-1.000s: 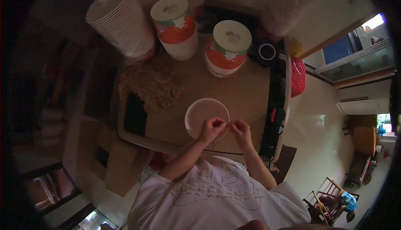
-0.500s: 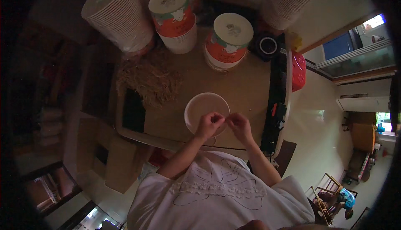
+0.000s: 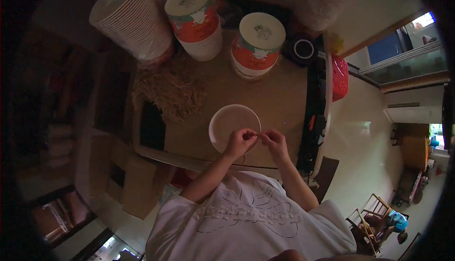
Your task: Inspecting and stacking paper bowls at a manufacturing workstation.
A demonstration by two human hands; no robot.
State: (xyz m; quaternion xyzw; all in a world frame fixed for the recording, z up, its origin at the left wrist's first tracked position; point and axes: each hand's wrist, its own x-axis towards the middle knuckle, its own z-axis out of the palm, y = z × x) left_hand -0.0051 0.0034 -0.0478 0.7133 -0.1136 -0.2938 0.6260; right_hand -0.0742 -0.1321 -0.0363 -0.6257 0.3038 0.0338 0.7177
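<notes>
Left hand [image 3: 241, 140] and right hand [image 3: 275, 144] both have fingertips pinched together, can't tell on what, too tiny, and the left one covers part of the white bowl [image 3: 230, 123] by the table's near edge; dim cup stack [image 3: 327, 4] by the far right corner gets cut off up top

The person's left hand [image 3: 240, 141] and right hand [image 3: 275, 144] come close together, fingertips pinched, by the right rim of a white bowl [image 3: 229, 122]; anything between them is too small to tell. Beyond it, brown fibres [image 3: 171, 89] lie tangled on the table [image 3: 279, 104], near two orange-banded tubs [image 3: 257, 48].
</notes>
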